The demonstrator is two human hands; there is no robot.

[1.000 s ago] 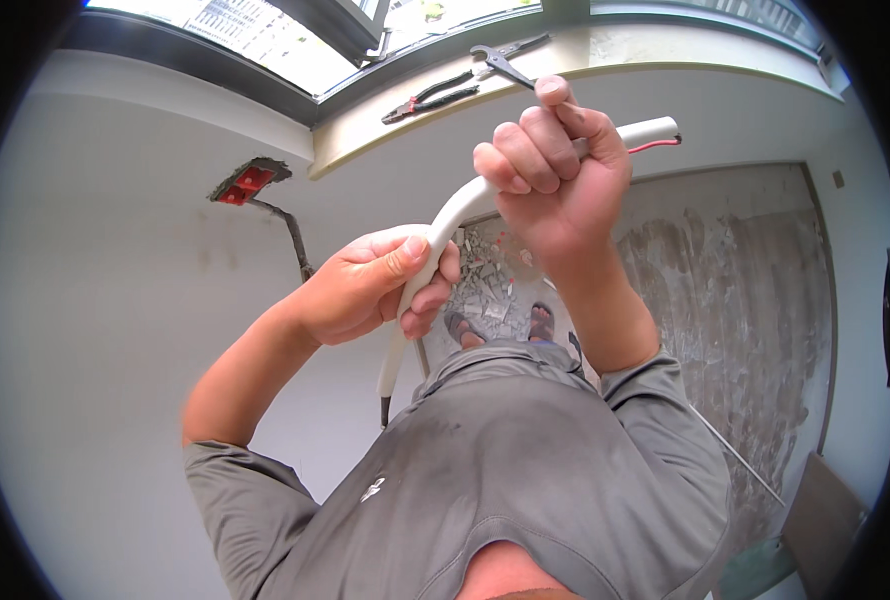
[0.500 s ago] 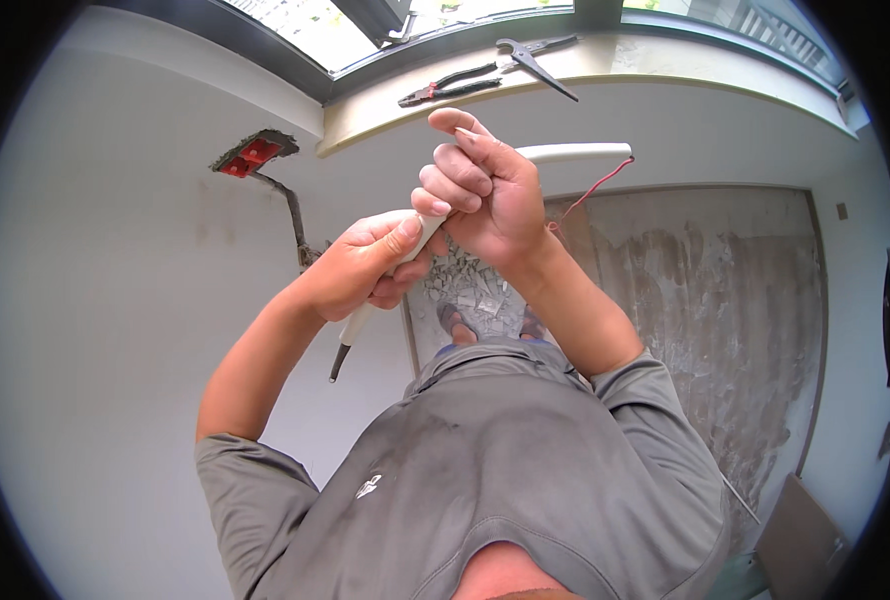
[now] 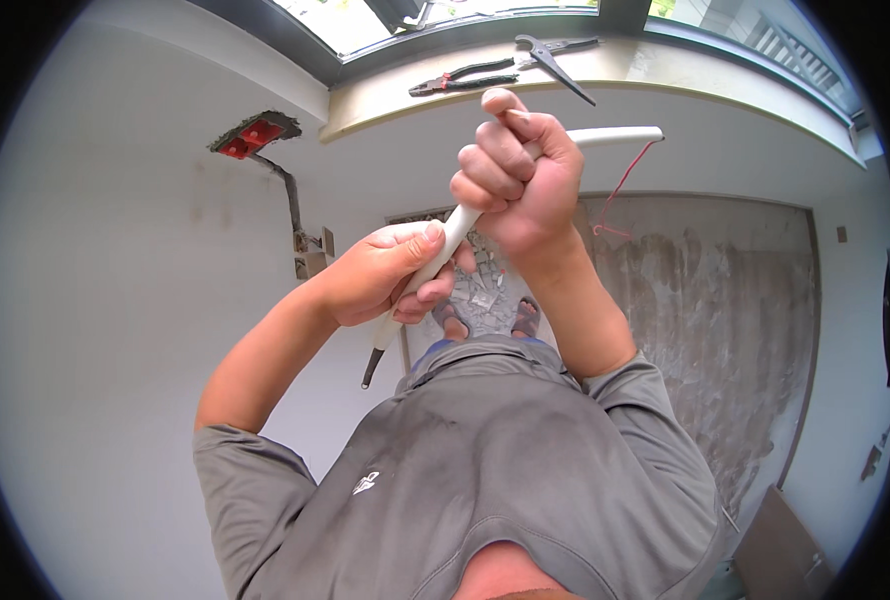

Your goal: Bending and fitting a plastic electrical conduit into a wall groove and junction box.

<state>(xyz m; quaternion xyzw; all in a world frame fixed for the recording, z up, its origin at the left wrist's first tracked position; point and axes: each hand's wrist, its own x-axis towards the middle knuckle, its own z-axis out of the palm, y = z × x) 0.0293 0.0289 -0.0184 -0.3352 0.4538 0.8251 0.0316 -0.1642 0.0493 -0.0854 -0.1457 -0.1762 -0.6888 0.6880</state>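
Observation:
A white plastic conduit pipe (image 3: 615, 135) runs slantwise through both fists and bends near the upper hand. From its lower end sticks a dark, rod-like tip (image 3: 372, 368), and a thin red cord (image 3: 623, 186) dangles from its upper right end. My left hand (image 3: 395, 272) is closed around the lower stretch, thumb lying along the pipe. Higher up and to the right, my right hand (image 3: 521, 178) wraps the pipe in a fist at the bend; its palm hides that part.
Pliers (image 3: 463, 77) and a pipe cutter-like tool (image 3: 557, 68) lie on the windowsill (image 3: 365, 108). A red double wall box (image 3: 255, 134) sits in the left wall above a cut channel. Rubble (image 3: 487, 290) covers the floor near my feet. A brown board (image 3: 780, 545) leans at lower right.
Both hands and the pipe have shifted to the right. The right hand's raised index finger has curled in, and the pipe shows a longer stretch between the hands.

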